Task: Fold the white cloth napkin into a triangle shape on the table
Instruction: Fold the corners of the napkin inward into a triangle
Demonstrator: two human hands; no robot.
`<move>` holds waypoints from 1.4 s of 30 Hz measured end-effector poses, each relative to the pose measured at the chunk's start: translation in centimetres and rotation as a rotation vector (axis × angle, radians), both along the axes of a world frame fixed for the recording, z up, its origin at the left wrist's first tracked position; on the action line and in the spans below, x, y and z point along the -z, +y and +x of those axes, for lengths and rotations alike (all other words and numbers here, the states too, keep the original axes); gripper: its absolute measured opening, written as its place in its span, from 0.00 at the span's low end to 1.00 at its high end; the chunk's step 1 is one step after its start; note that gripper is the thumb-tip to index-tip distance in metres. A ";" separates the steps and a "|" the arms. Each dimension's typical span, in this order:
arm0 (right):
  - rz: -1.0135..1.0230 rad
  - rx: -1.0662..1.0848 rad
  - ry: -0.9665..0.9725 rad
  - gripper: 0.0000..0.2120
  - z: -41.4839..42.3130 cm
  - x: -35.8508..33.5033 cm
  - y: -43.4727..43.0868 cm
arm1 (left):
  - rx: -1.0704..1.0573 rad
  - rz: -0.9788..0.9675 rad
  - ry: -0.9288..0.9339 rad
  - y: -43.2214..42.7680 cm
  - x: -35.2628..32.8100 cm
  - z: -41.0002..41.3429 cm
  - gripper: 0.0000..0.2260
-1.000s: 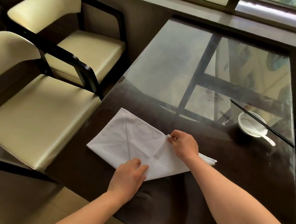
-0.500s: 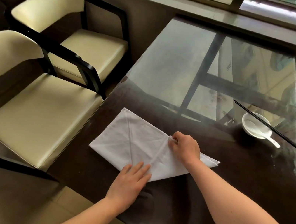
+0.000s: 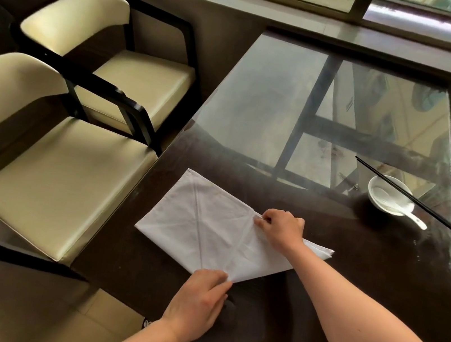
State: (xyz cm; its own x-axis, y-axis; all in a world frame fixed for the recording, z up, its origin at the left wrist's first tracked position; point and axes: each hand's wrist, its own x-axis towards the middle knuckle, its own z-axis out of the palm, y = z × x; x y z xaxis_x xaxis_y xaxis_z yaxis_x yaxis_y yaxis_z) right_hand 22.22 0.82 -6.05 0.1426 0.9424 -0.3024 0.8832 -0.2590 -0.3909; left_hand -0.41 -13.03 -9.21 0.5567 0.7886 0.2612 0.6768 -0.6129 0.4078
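Note:
The white cloth napkin [image 3: 209, 227] lies partly folded on the dark glass-topped table [image 3: 287, 106], near its left front edge, with creases running to a point at its near corner. My left hand [image 3: 198, 299] rests at that near corner, its fingers curled onto the napkin's tip. Along the napkin's far right edge, my right hand [image 3: 281, 230] pinches a fold of cloth between thumb and fingers. A narrow end of the napkin sticks out to the right from under my right forearm.
A white bowl [image 3: 383, 193] with a white spoon [image 3: 414, 220] in it stands at the right, black chopsticks [image 3: 425, 204] laid across it. Two cream-cushioned chairs [image 3: 64, 175] stand close along the table's left side. A window sill runs behind the table.
My left hand has drawn back from lying flat on the cloth to the napkin's near tip, fingers now curled. My right hand keeps its pinch on the far edge.

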 end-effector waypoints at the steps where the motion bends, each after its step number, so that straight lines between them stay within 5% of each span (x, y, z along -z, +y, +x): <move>1: 0.002 0.010 -0.002 0.11 -0.1 -0.1 0.0 | 0.007 0.001 0.024 0.1 -0.2 -0.1 0.11; 25: 0.027 0.008 -0.083 0.10 -0.7 0.1 0.2 | 0.104 -0.158 0.518 1.3 -2.3 -0.7 0.24; 32: 0.252 -0.075 -0.111 0.22 1.1 0.0 -3.9 | 0.147 -0.295 0.637 2.0 -3.3 1.2 0.31; 38: 0.335 0.190 -0.060 0.18 7.1 1.3 -9.0 | 0.119 -0.316 0.683 1.9 -3.3 1.5 0.30; 42: 0.353 0.175 -0.072 0.16 10.4 1.5 -11.3 | 0.106 -0.311 0.670 1.7 -2.9 1.5 0.30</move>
